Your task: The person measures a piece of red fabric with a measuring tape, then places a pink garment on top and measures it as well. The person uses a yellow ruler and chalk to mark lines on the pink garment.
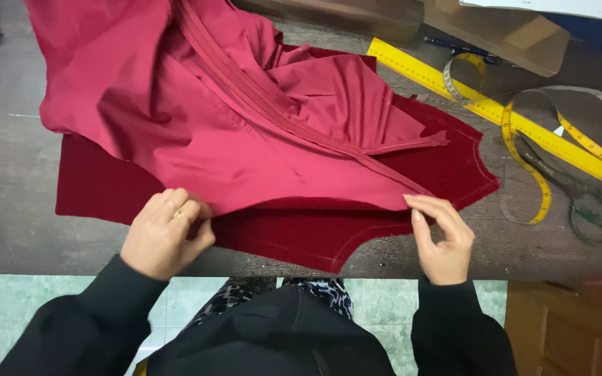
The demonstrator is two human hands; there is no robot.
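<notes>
Under pink fabric [196,118], darker velvet piece [294,233] mostly hidden.

A smooth pink cloth [196,111] with a faint sheen is laid over a matt, plush dark red velvet piece [301,233]. The worn wooden table [8,174] looks dull and scuffed. The yellow ruler [482,104] appears hard, the scissors [566,188] dark metal.

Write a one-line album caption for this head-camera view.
Left hand and right hand pinch the edge of a bright pink garment over dark red velvet fabric.
</notes>
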